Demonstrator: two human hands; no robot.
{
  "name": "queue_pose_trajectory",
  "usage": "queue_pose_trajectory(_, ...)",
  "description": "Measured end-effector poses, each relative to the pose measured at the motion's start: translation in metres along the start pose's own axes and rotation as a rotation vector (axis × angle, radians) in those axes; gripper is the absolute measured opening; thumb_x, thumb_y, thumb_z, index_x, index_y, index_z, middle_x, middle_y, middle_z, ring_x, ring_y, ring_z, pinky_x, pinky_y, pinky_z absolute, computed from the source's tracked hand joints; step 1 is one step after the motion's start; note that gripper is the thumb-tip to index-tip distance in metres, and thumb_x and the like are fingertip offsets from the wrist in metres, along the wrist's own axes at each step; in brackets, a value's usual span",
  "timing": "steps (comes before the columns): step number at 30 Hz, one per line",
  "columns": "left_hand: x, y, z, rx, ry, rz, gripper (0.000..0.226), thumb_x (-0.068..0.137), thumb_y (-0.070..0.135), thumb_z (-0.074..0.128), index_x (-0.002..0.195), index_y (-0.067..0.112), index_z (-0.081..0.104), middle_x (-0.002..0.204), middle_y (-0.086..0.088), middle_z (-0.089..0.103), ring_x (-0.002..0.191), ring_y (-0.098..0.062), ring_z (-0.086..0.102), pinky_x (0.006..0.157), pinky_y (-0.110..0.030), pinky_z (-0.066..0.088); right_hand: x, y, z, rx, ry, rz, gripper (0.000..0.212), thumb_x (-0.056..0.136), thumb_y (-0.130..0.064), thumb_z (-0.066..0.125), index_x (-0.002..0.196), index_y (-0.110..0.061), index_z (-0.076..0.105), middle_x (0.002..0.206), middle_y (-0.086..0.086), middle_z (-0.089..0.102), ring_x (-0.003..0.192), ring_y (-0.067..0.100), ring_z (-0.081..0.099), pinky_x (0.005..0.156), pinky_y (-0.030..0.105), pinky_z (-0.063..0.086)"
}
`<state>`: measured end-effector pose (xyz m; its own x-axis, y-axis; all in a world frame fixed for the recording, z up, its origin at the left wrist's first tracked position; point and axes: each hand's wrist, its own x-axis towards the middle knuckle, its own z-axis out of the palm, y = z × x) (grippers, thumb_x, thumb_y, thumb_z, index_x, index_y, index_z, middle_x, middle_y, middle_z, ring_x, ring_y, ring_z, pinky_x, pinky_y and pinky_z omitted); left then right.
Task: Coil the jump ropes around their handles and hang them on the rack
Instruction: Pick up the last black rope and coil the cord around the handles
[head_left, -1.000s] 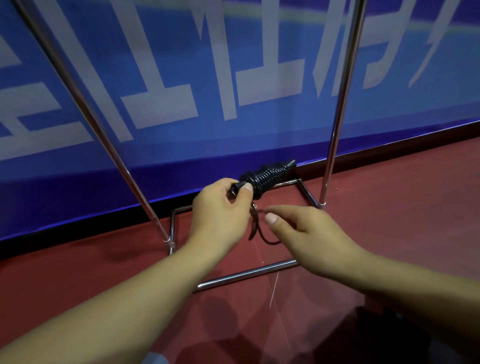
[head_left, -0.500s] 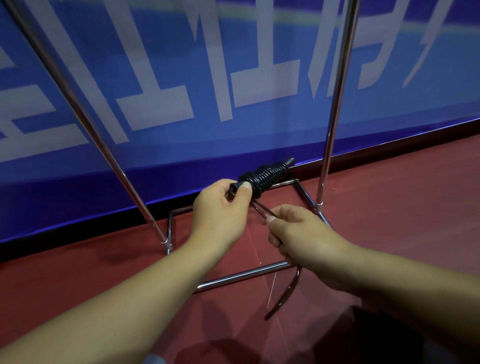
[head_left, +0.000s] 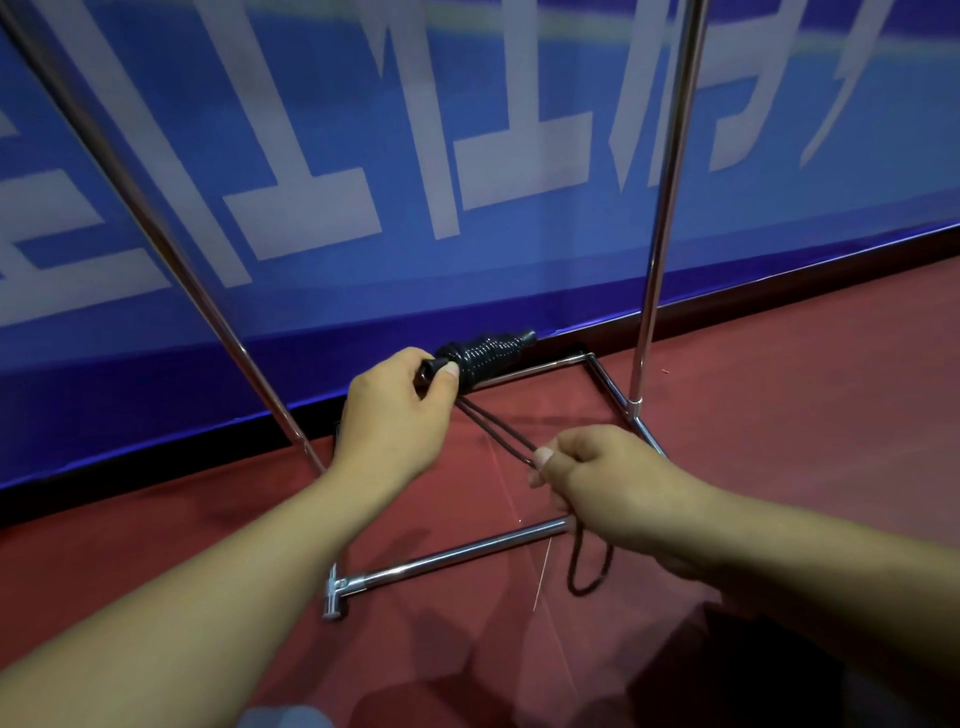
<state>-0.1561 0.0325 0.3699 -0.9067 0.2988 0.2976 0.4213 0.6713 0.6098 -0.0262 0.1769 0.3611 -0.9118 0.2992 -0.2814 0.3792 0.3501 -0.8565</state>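
Note:
A black jump rope bundle (head_left: 485, 353), its cord coiled round the handles, is held above the floor in the middle of the view. My left hand (head_left: 395, 415) grips the near end of the handles. Two dark strands of loose rope (head_left: 498, 434) run from the bundle down to my right hand (head_left: 602, 478), which pinches them between thumb and fingers. Below that hand a short loop (head_left: 589, 571) of the rope hangs free. The chrome rack (head_left: 657, 223) stands just behind, its two uprights rising on either side of my hands.
The rack's base bars (head_left: 457, 556) lie on the red floor (head_left: 805, 415) under my hands. A blue banner with pale lettering (head_left: 467, 156) stands right behind the rack. My dark trouser leg (head_left: 779, 675) shows at the bottom right.
My right hand has pulled the loose rope down and to the right, away from the bundle, drawing the two strands taut. My left hand keeps its grip on the handles.

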Motion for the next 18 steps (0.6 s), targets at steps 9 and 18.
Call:
queue_pose_trajectory(9,-0.002,-0.014,0.003,0.276,-0.299,0.102,0.022,0.094,0.045,0.056,0.091,0.025,0.063,0.074,0.003,0.062,0.075,-0.024,0.06,0.063,-0.033,0.042,-0.008,-0.018,-0.024,-0.366,-0.094,-0.115,0.028,0.094,-0.041,0.058,0.08,-0.018,0.064,0.06,-0.007,0.052,0.052,0.009,0.048,0.049,0.023,0.039)
queue_pose_trajectory(18,-0.011,-0.008,0.002,0.285,-0.599,0.183,0.021,0.094,0.045,0.056,0.09,0.026,0.065,0.078,0.005,0.068,0.074,-0.018,0.064,0.074,-0.039,0.054,-0.005,-0.021,-0.05,-0.743,0.024,-0.388,0.018,0.092,-0.044,0.064,0.09,-0.026,0.068,0.064,-0.005,0.057,0.052,0.005,0.054,0.044,0.026,0.035)
